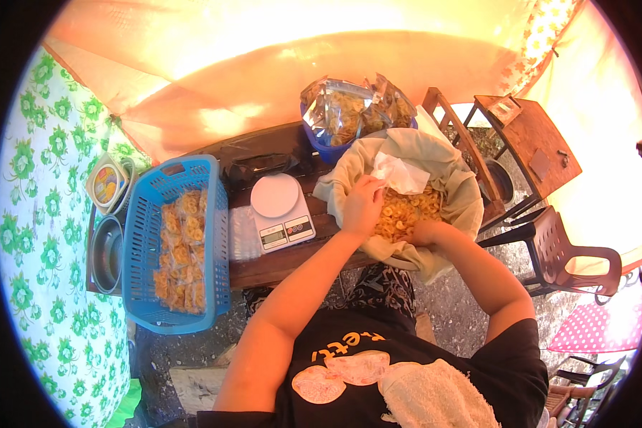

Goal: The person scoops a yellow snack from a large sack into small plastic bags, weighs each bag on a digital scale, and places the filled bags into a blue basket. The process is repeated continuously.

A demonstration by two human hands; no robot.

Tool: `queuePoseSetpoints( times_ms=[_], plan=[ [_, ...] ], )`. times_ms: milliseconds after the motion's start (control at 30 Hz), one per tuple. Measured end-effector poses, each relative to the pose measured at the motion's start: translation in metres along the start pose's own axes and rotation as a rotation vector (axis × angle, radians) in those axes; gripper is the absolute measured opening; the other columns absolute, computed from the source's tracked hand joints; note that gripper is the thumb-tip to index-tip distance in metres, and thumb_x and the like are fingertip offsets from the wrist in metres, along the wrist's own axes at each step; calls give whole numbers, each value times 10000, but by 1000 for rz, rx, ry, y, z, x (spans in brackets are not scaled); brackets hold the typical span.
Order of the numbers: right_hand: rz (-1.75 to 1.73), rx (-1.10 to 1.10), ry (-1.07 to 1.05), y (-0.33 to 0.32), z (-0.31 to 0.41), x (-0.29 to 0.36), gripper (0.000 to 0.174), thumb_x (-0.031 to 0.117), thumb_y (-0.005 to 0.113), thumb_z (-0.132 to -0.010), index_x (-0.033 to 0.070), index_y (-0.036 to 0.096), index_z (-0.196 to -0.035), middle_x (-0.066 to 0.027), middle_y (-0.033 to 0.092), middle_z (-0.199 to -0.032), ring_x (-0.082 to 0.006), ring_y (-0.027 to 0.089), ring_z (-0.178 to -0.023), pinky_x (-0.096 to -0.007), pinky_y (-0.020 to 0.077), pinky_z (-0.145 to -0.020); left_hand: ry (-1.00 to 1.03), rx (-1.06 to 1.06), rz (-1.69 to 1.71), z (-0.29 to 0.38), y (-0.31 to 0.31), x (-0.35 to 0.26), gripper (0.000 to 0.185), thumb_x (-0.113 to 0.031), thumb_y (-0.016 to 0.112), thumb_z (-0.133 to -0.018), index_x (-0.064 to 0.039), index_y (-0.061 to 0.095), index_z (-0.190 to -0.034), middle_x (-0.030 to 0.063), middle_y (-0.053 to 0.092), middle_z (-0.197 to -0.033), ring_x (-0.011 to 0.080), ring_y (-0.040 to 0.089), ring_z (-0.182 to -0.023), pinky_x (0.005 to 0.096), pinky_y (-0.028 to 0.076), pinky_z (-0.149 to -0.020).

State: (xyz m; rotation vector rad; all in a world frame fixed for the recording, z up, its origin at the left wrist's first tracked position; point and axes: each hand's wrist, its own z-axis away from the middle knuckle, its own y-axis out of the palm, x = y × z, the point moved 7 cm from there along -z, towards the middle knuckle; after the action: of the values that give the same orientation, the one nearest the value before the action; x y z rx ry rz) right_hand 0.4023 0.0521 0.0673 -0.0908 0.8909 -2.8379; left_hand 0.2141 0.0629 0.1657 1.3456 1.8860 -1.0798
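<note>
Sliced yellow chips point(406, 211), which look like banana chips, fill a round container lined with beige cloth point(438, 155). My left hand point(365, 203) is at the left side of it, its fingers pinched at the lower corner of a thin white sheet point(401, 172), paper or plastic. My right hand point(427, 233) reaches into the chips from the near right, its fingertips partly hidden among them. Left of the container stands a white digital kitchen scale point(283, 211) with a bare round platform. A stack of clear plastic bags point(244, 232) lies beside the scale.
A blue plastic basket point(222, 257) at the left holds several packed bags of chips point(184, 251). Behind the cloth-lined container, a dark blue basket point(329, 153) holds larger filled pouches point(348, 109). A metal bowl point(107, 254) stands far left. A brown plastic chair point(562, 246) and wooden desk point(545, 144) stand right.
</note>
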Motion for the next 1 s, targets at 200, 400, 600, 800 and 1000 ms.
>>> queuePoseSetpoints(
  times_ms=[200, 400, 600, 800, 1000],
  plan=[
    [-188, -322, -29, -7, 12, 8, 523, 340, 696, -773, 19, 560, -1162, -206, 633, -1061, -319, 632, -937, -385, 513, -785, -33, 36, -26, -1, 0, 8, 184, 4, 570, -837, 33, 628, -1009, 110, 601, -952, 223, 600, -748, 294, 477, -680],
    [-779, -206, -232, -31, 40, 5, 375, 139, 690, -801, 20, 532, -1119, -107, 592, -1029, -199, 623, -921, -323, 572, -741, 95, 171, -159, 0, 14, 5, 213, -8, 571, -810, 42, 629, -1008, 140, 607, -1000, 305, 596, -878, 360, 474, -790],
    [-1115, -256, -418, -54, 79, -2, 318, 37, 655, -836, 58, 531, -1128, -46, 517, -1124, -154, 593, -938, -300, 573, -739, -24, 317, -198, 7, 39, 12, 288, -7, 631, -756, 21, 627, -1042, 157, 584, -1037, 340, 572, -980, 390, 464, -846],
    [-1596, -258, -656, -64, 85, 2, 312, 82, 666, -853, 109, 543, -1139, -8, 557, -1083, -113, 588, -927, -274, 552, -777, -78, 325, -163, 12, 52, 5, 335, -1, 667, -719, 22, 609, -1049, 167, 557, -1051, 352, 562, -987, 401, 461, -842],
    [-1785, -218, -783, -57, 72, 16, 248, 74, 615, -883, 65, 546, -1122, -30, 604, -1050, -126, 597, -958, -300, 539, -821, -94, 294, -110, 10, 49, -2, 319, -2, 659, -706, 3, 610, -1021, 171, 543, -1021, 359, 550, -985, 413, 454, -828]
  ],
)
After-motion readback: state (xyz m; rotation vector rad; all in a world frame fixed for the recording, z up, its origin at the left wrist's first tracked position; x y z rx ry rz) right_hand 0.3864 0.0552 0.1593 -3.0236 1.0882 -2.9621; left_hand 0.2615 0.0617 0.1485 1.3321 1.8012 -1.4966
